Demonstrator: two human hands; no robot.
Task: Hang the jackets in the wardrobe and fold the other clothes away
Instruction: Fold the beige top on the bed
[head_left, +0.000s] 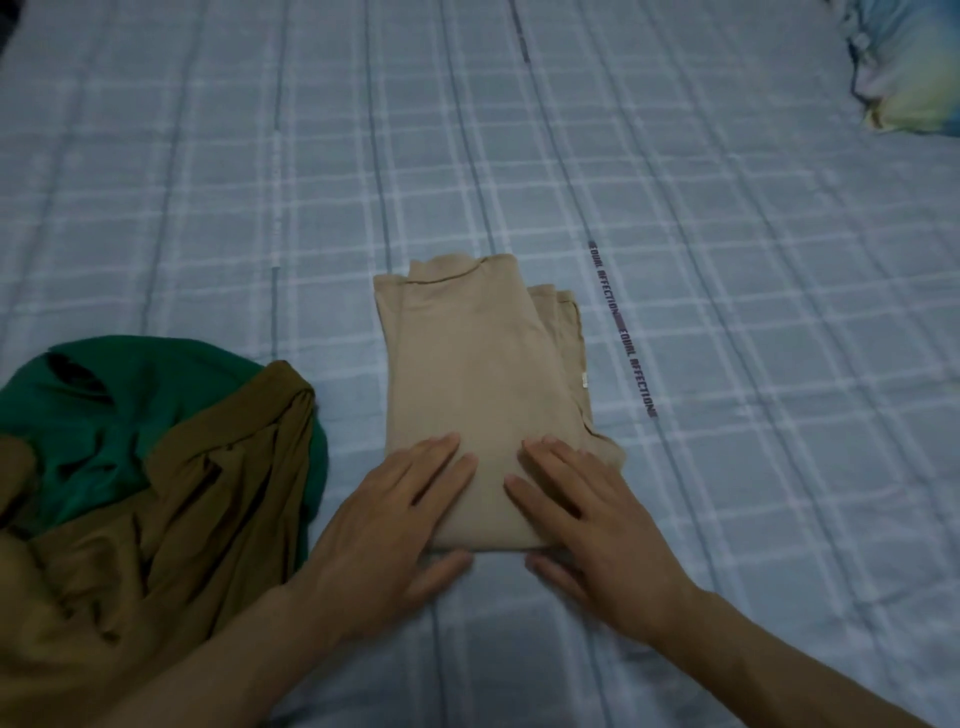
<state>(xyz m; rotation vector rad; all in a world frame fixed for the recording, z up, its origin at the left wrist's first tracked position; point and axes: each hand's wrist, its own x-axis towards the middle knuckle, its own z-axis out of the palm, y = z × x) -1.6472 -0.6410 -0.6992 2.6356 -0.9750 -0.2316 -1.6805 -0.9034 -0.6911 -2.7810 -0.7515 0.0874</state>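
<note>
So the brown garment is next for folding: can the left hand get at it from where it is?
Probably yes: the left hand lies flat on the beige top, and the brown garment sits just beside it, uncovered.

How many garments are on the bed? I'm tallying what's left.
3: beige top folded centre under both hands; brown garment crumpled left, over a green one. More may be hidden.

I see dim, flat, bluish indoor light, soft shadows, overall blur, no glare; wide-angle bending at the edges, corners softest.
</note>
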